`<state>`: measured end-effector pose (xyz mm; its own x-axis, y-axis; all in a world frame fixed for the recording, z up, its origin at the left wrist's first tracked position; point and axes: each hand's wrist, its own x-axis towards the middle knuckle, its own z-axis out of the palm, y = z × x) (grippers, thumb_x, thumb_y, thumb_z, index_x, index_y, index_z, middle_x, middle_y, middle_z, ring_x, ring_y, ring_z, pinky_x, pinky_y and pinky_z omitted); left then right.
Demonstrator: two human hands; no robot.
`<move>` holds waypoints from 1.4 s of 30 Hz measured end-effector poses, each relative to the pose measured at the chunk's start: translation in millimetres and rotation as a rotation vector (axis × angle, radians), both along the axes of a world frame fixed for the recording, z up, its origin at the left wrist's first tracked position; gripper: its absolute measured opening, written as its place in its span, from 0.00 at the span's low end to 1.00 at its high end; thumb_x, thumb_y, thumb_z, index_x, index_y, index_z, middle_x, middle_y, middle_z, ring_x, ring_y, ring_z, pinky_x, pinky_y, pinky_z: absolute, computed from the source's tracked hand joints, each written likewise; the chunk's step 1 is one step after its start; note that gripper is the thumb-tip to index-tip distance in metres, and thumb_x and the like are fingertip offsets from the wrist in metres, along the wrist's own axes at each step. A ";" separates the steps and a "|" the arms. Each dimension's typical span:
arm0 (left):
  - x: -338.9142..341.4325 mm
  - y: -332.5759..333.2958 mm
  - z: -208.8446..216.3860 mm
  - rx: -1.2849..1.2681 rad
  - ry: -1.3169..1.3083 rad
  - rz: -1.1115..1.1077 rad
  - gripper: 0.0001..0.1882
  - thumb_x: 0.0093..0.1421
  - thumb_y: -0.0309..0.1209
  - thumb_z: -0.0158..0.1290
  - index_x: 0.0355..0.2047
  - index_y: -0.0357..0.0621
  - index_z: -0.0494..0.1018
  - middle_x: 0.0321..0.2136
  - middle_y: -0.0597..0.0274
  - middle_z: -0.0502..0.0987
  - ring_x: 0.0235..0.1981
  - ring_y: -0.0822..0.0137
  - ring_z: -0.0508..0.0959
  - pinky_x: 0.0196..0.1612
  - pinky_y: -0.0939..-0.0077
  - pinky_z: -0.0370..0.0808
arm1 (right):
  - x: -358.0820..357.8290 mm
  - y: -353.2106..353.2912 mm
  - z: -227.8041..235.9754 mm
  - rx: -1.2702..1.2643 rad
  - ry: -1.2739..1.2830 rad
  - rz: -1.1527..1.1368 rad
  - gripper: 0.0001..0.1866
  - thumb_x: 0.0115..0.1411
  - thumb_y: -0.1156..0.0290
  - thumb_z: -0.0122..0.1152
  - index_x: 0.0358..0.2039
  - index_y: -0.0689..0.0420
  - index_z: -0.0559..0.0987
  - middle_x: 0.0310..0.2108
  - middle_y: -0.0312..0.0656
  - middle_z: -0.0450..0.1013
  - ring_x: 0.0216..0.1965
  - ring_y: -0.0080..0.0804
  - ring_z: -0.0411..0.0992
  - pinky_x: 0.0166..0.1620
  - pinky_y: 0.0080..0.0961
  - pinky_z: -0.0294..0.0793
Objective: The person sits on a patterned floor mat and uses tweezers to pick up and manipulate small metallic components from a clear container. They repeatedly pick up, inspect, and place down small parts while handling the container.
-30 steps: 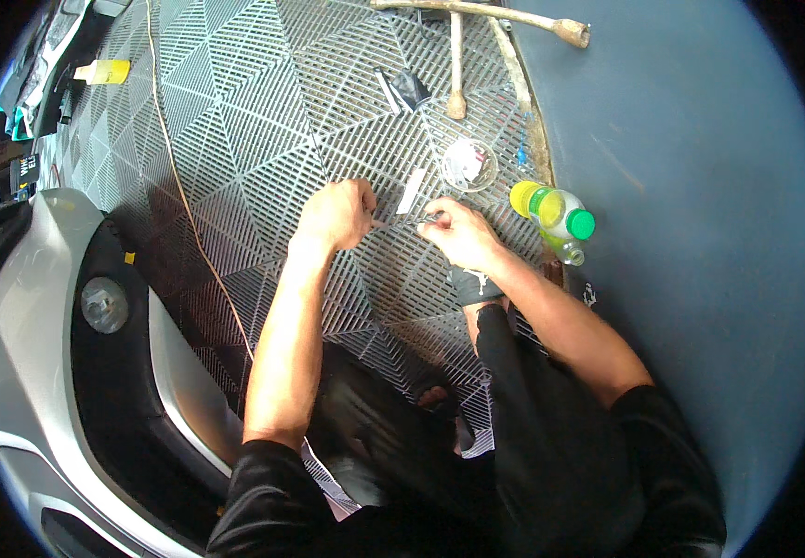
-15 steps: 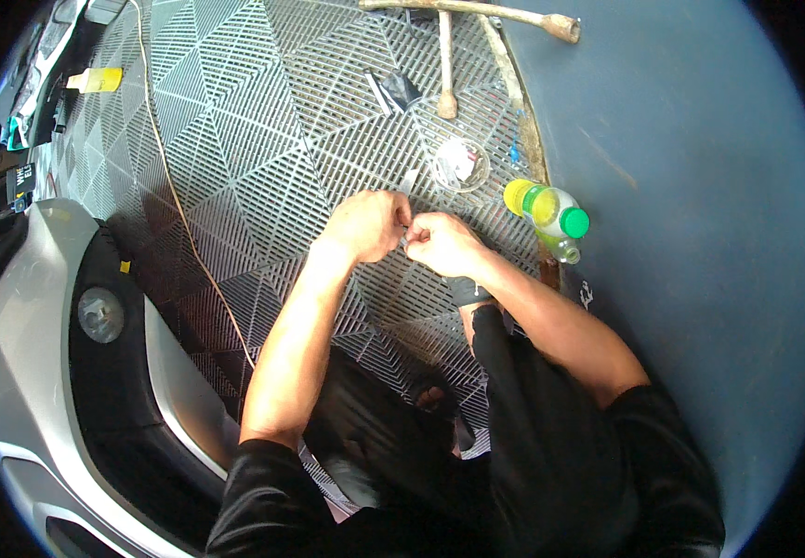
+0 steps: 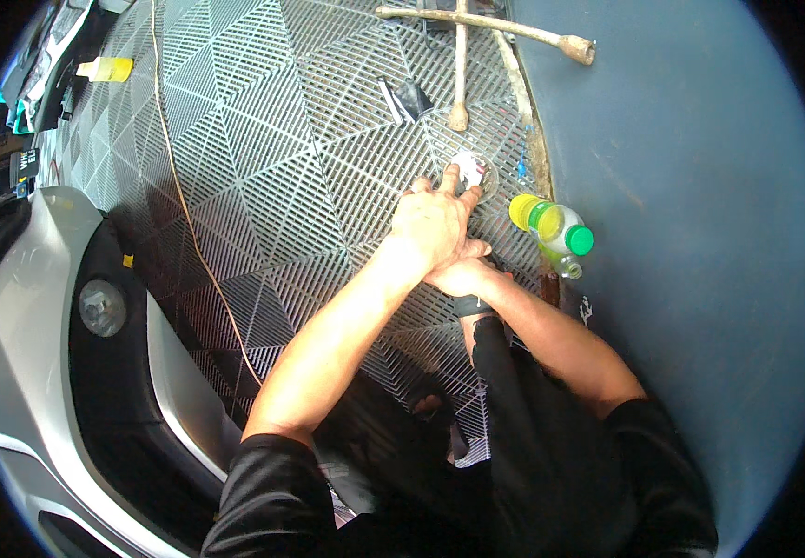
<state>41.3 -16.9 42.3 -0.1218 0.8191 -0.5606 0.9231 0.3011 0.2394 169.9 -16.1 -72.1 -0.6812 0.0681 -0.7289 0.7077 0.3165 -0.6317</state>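
Note:
My left hand (image 3: 430, 221) reaches forward with its fingers stretched out and apart. Its fingertips are at the near rim of a round clear tub (image 3: 491, 184), which holds something white (image 3: 470, 169) with small dark and red bits. Whether the fingertips touch those contents I cannot tell. My right hand (image 3: 463, 276) lies just behind and partly beneath the left one. The left hand covers its fingers, so what they hold, if anything, is hidden.
Right of the tub lie bottles with green (image 3: 580, 240) and yellow (image 3: 521, 210) parts. A rusty cross wrench (image 3: 459, 84) and a black-and-silver packet (image 3: 410, 99) are farther off. A cord (image 3: 179, 200) crosses the grid floor. A silver car (image 3: 35, 307) stands left, a dark blue-grey surface (image 3: 691, 186) right.
The hands were pinched together left of the tub. Now the left hand has moved forward and right, fingers spread toward the tub, while the right has drawn slightly nearer to me.

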 end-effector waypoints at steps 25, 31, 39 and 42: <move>9.6 4.2 -38.1 0.119 -0.201 0.236 0.49 0.46 0.47 0.71 0.67 0.50 0.64 0.68 0.44 0.63 0.67 0.33 0.63 0.69 0.47 0.64 | -4.8 -12.0 -26.9 0.059 0.182 -0.027 0.26 0.67 0.58 0.55 0.62 0.54 0.71 0.61 0.52 0.69 0.62 0.45 0.67 0.65 0.38 0.64; 16.1 21.5 -26.5 -0.119 -0.120 0.241 0.49 0.47 0.47 0.71 0.67 0.47 0.65 0.71 0.43 0.58 0.67 0.37 0.65 0.68 0.45 0.65 | -3.2 14.9 35.2 -0.054 0.226 -0.090 0.28 0.72 0.58 0.48 0.68 0.56 0.64 0.69 0.52 0.61 0.68 0.43 0.59 0.70 0.35 0.59; 15.4 0.9 -30.3 0.031 -0.278 0.207 0.46 0.47 0.46 0.70 0.66 0.49 0.66 0.69 0.41 0.62 0.64 0.40 0.70 0.67 0.51 0.67 | 1.9 -10.7 -20.8 -0.149 0.137 -0.161 0.27 0.72 0.62 0.51 0.68 0.57 0.63 0.69 0.50 0.60 0.69 0.38 0.58 0.70 0.33 0.59; 25.3 -2.8 -27.2 0.024 -0.176 0.227 0.49 0.47 0.46 0.70 0.68 0.46 0.62 0.68 0.37 0.62 0.63 0.38 0.70 0.66 0.52 0.69 | 8.0 -7.4 -20.9 -0.151 0.077 -0.123 0.28 0.70 0.58 0.55 0.67 0.54 0.66 0.68 0.49 0.62 0.68 0.39 0.59 0.69 0.33 0.61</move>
